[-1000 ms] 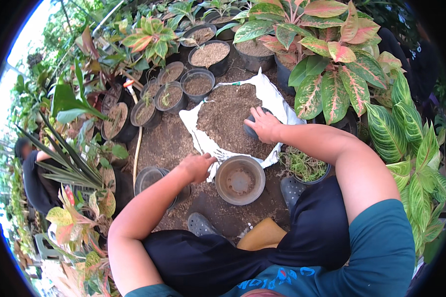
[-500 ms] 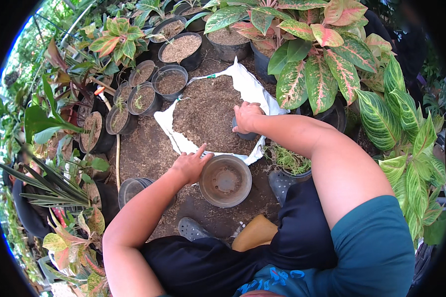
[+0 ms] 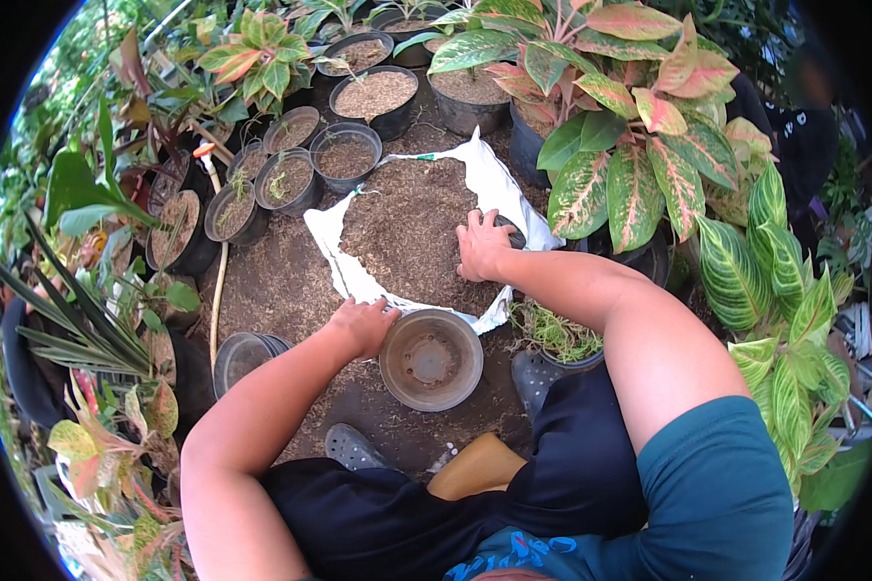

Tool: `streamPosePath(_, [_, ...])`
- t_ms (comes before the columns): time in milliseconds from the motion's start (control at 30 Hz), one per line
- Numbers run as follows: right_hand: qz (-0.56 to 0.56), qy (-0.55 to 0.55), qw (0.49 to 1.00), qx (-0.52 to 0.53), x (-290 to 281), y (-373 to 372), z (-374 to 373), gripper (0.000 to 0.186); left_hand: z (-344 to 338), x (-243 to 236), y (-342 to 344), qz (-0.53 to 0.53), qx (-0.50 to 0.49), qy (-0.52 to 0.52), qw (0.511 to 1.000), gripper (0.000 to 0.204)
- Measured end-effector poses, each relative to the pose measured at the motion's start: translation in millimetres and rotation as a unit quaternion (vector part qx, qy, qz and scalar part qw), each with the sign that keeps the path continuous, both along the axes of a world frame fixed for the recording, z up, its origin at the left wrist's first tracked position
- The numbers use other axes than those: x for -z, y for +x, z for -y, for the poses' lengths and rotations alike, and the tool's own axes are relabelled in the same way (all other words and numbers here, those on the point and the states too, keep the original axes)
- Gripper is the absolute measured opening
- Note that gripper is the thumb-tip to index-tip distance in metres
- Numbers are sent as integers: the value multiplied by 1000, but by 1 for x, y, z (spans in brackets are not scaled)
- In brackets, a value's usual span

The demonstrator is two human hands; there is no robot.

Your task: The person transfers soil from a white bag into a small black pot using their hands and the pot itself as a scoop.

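A person's right hand (image 3: 482, 244) rests fingers-spread on the near right part of a mound of brown potting mix (image 3: 407, 228), the palm pressed down over something dark and rounded at the heap's right edge; whether the fingers are closed on it cannot be told from the head view. The left hand (image 3: 363, 324) curls over the left rim of an empty brown plastic pot (image 3: 431, 359), thumb and fingers closed on the lip and steadying it on the soil-strewn ground. The pot stands upright, mouth up, its drain holes showing, just in front of the near edge of the white sack (image 3: 499, 184) that is slit open and spread flat under the mix. The mound therefore lies directly beyond the pot, away from the person, and the right hand is the one already on it, a short pull back and slightly left from the pot's mouth. The left hand sits between the sack's near-left edge and the pot. To the left of the left forearm a stack of empty black pots (image 3: 240, 356) stands on the ground. Beyond the sack's far-left corner a cluster of small soil-filled black pots (image 3: 344, 155) stands in rows, some with seedlings. A large plant with pink-and-green variegated leaves (image 3: 630, 145) overhangs the sack's right side, and a small pot of green sprouts (image 3: 557, 334) stands beside the right forearm.
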State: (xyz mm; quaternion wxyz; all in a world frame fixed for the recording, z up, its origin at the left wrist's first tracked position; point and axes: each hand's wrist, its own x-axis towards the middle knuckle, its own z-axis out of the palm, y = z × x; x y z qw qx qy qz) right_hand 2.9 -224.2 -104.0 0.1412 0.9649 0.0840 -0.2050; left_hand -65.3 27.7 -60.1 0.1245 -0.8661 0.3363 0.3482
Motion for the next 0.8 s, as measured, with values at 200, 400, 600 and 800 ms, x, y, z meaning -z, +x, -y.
streamPosePath(200, [-71, 17, 983, 166, -12, 25, 7, 90, -8, 0, -5, 10, 12, 15, 1000, 64])
streamPosePath(400, [-145, 28, 971, 187, -1, 46, 25, 82, -18, -3, -13, 22, 25, -16, 999, 73])
streamPosePath(600, [-59, 110, 982, 139, -21, 10, 2, 87, -29, -11, -14, -6, -28, 15, 999, 93])
streamPosePath(800, [17, 177, 984, -4, -43, 3, 2, 77, -35, -14, -14, -17, -43, 26, 999, 98])
